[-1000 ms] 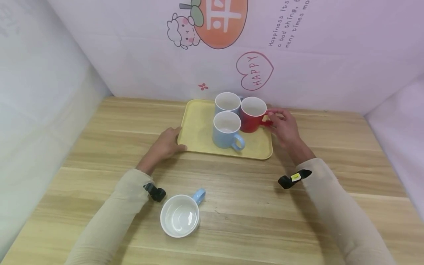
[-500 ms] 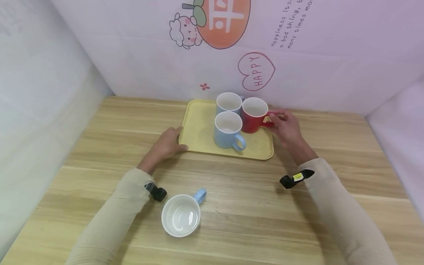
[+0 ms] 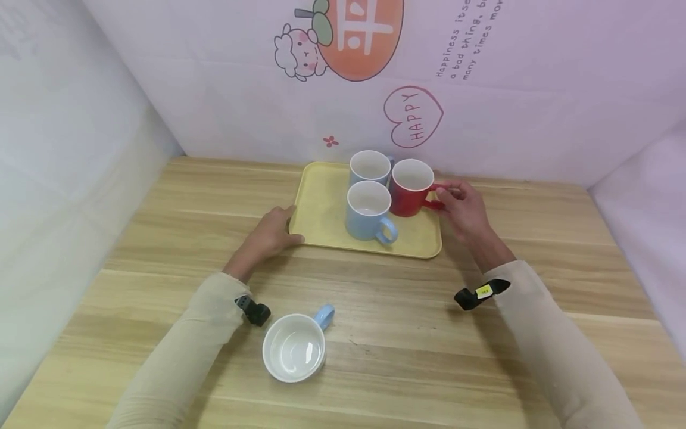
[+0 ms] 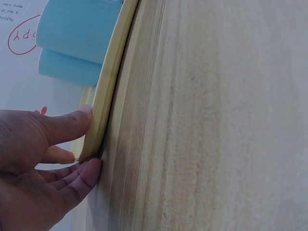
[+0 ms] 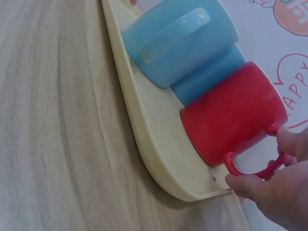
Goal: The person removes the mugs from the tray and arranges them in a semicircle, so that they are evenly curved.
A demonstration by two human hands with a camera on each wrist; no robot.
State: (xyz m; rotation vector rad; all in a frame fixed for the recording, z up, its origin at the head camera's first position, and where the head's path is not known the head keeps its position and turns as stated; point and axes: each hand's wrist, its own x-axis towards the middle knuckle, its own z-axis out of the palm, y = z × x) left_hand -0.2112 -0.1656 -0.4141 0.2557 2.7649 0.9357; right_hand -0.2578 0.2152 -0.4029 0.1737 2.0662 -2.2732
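A yellow tray [image 3: 321, 208] lies at the back of the table and bears a red mug [image 3: 408, 199], a front light-blue mug [image 3: 364, 221] and a rear blue mug [image 3: 370, 164]. My left hand [image 3: 270, 232] holds the tray's left end. In the left wrist view its thumb [image 4: 72, 125] lies over the rim, while other fingers [image 4: 84, 180] sit low at the corner. With my right hand [image 3: 465, 208] I pinch the handle of the red mug, which stands upright on the tray; the right wrist view shows fingertips on that red handle [image 5: 233, 166].
Another mug, white inside with a blue handle [image 3: 293, 348], stands on the wooden table [image 3: 396, 357] near my left forearm. Right behind the tray rises a printed white cloth wall [image 3: 230, 107]. More white cloth [image 3: 64, 179] closes off the left side.
Almost nothing differs. Both hands keep their places on the tray and the red mug's handle, and the view shifts only slightly.
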